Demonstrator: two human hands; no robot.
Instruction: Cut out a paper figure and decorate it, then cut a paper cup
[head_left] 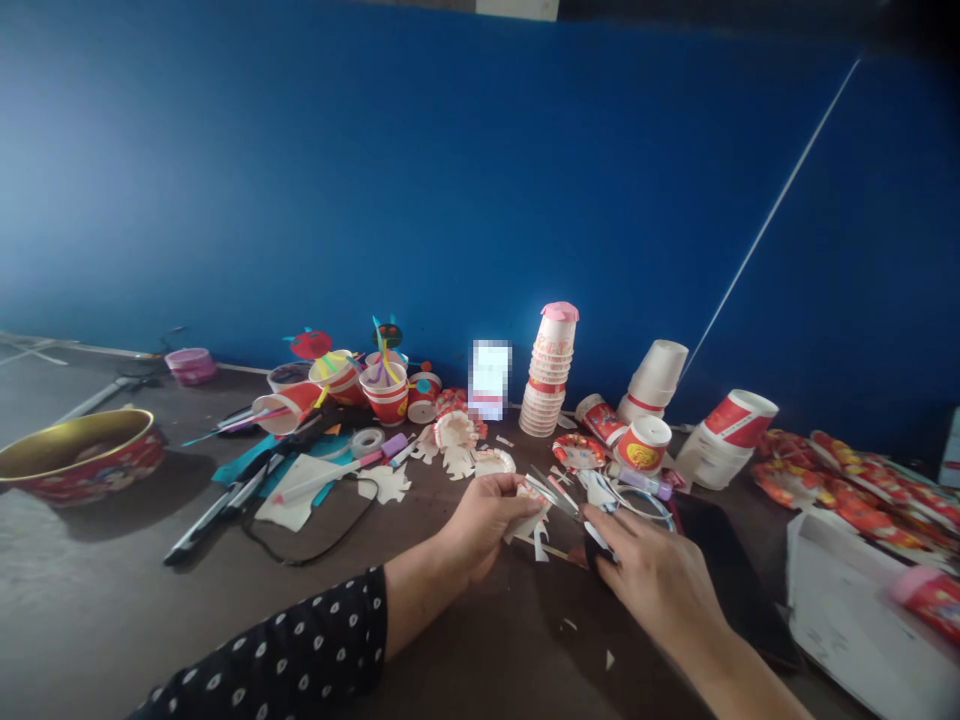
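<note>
My left hand [480, 520] pinches a small cut piece of white paper [531, 505] with a red and orange print. My right hand [649, 565] is closed round the handles of a pair of scissors [559, 492]. The blades point left and lie open at the paper piece. Part of the handles is hidden by my fingers. Just beyond my hands lie cut pieces of paper cup [456, 432] with notched edges, and a printed paper disc [579, 451]. Small white scraps [609, 660] are scattered on the table below my right hand.
A tall stack of paper cups [546, 385] stands by the blue wall [465, 180]. More cups [643, 445] are to the right, near a dark flat object [731, 580]. On the left are decorated cups [388, 395], a tape roll [367, 442], and a red-gold bowl [90, 480].
</note>
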